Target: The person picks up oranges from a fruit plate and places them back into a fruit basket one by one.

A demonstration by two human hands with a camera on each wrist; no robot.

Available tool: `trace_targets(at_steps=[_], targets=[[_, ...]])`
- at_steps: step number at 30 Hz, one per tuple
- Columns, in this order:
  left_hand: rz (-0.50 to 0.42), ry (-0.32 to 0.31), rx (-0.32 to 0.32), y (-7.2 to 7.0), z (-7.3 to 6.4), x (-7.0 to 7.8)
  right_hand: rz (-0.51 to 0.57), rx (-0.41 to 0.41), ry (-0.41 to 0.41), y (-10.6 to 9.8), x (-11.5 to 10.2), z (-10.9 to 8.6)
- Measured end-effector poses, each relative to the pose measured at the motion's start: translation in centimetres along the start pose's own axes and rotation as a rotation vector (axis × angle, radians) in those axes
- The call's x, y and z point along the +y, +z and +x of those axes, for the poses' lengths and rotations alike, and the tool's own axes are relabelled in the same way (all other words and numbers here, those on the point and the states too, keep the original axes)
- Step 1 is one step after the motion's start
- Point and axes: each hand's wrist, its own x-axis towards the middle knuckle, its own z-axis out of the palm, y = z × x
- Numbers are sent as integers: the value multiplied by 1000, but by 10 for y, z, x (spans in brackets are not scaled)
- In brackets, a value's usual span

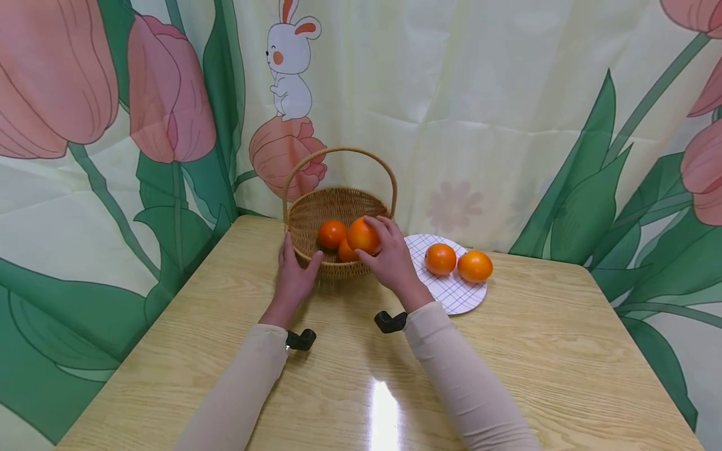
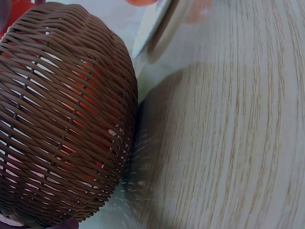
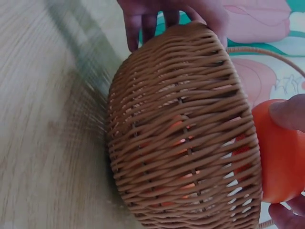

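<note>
A wicker basket (image 1: 345,270) with a tall arched handle stands toward the back of the table, holding an orange (image 1: 332,233) and another orange (image 1: 346,252) beside it. My right hand (image 1: 392,255) grips a further orange (image 1: 363,235) at the basket's front right rim, thumb and fingers on either side of it. At the left side of the basket, my left hand (image 1: 296,274) holds the rim, thumb toward the front. In the right wrist view the gripped orange (image 3: 281,152) shows just past the rim; the left hand's fingers (image 3: 149,26) lie against the outer weave.
Right of the basket lies a white checked plate (image 1: 462,304) bearing an orange (image 1: 440,259) and another orange (image 1: 475,266), side by side. A printed curtain (image 1: 479,125) hangs behind the wooden table (image 1: 564,351).
</note>
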Motion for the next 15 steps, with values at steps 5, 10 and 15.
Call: trace_targets(at_steps=[5,10,15], targets=[[3,3,5,-1,-1,2,-4,-19,-13,6,-2,0],[12,13,9,-1,-2,3,-10,-57,-29,10,-4,-1],[9,5,9,-1,-3,4,-10,-87,-35,12,-7,-1]])
